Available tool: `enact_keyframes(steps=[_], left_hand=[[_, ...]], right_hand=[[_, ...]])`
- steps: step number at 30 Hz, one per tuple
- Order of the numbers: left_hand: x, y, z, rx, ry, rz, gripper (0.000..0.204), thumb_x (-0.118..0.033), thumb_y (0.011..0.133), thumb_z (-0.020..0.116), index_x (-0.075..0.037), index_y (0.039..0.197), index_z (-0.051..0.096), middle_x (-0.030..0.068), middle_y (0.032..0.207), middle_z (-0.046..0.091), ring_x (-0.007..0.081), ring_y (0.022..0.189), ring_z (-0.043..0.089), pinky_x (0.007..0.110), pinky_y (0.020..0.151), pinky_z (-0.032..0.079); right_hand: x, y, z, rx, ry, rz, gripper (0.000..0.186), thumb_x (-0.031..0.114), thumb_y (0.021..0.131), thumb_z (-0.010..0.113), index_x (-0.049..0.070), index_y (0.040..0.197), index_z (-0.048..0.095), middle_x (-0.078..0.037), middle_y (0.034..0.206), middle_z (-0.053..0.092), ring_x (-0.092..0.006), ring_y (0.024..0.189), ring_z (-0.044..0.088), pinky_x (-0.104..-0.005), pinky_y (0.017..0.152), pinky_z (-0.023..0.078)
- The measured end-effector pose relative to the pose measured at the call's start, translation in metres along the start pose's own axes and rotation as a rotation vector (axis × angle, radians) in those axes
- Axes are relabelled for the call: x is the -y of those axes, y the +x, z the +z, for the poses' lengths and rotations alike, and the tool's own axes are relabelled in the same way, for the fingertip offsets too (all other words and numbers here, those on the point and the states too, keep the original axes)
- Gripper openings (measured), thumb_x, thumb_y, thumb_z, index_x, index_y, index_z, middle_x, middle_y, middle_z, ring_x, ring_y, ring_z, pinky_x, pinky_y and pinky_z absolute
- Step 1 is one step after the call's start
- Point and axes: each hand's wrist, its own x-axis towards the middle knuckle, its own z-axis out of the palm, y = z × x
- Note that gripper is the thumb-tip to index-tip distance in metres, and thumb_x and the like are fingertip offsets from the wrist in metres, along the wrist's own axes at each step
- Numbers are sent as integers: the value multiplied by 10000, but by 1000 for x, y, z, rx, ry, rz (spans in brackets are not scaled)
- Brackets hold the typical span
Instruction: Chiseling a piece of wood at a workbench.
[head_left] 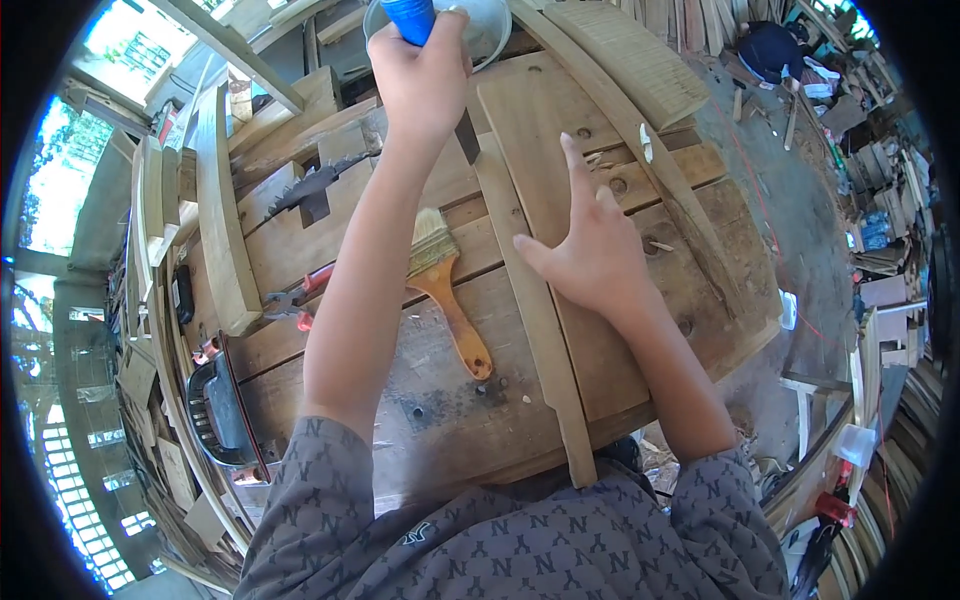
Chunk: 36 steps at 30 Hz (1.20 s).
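At the far side of the bench my left hand (420, 85) is closed around a blue cylindrical object (410, 18), whose top runs out of view. Just below that hand a dark flat strip (467, 138) stands by the board edge; whether it joins the blue object I cannot tell. My right hand (600, 250) lies on a wide wooden board (590, 350), thumb and forefinger stretched apart, holding nothing. Along the board's left side runs a narrow wooden piece (530, 300), its near end reaching past the bench edge to my shirt. A paintbrush (460, 320) with a wooden handle rests left of it.
Behind my left hand stands a whitish bucket (490, 35). On the bench's left are red-handled pliers (300, 290), a jagged dark blade (310, 190), a black-framed tool (222, 405) and an upright plank (222, 220). A curved wooden strip (640, 140) lies at the right.
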Motion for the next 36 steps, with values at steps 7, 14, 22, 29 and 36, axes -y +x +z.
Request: enact_keyframes(steps=[7, 14, 22, 29, 36], left_hand=[[-4, 0, 3, -29, -68, -5, 401, -129, 925, 651, -85, 599, 422, 5, 542, 413, 121, 450, 426, 288, 437, 319], [-4, 1, 2, -51, -118, -17, 376, -116, 924, 634, -95, 625, 408, 5, 543, 390, 125, 461, 388, 303, 449, 304], [-5, 3, 5, -46, -106, -12, 346, -113, 926, 626, -89, 655, 413, 11, 562, 398, 123, 469, 388, 299, 456, 302], [-3, 5, 8, -24, -114, -39, 343, -111, 931, 632, -88, 665, 417, 6, 564, 392, 116, 473, 381, 295, 456, 289], [-2, 7, 11, 47, -106, -48, 357, -119, 932, 649, -94, 664, 413, -2, 568, 396, 110, 477, 382, 287, 458, 281]], right_hand=[[-6, -1, 4, 21, 25, 5, 1100, 373, 790, 795, 178, 1634, 117, -323, 1147, 592, -512, 1035, 649, -554, 926, 527], [-8, -2, 6, 6, 26, 1, 1078, 381, 795, 792, 168, 1627, 140, -315, 1157, 593, -506, 1018, 657, -554, 917, 533], [-6, -2, 3, 22, 48, 47, 1069, 384, 784, 802, 219, 1628, 167, -283, 1151, 602, -486, 1062, 638, -537, 945, 514], [-6, -3, 2, 28, 44, 53, 1058, 390, 791, 792, 224, 1627, 164, -275, 1146, 597, -485, 1046, 645, -543, 931, 523], [-6, -3, -1, 51, 22, 10, 1048, 381, 816, 770, 123, 1616, 146, -330, 1188, 587, -486, 1026, 673, -532, 908, 559]])
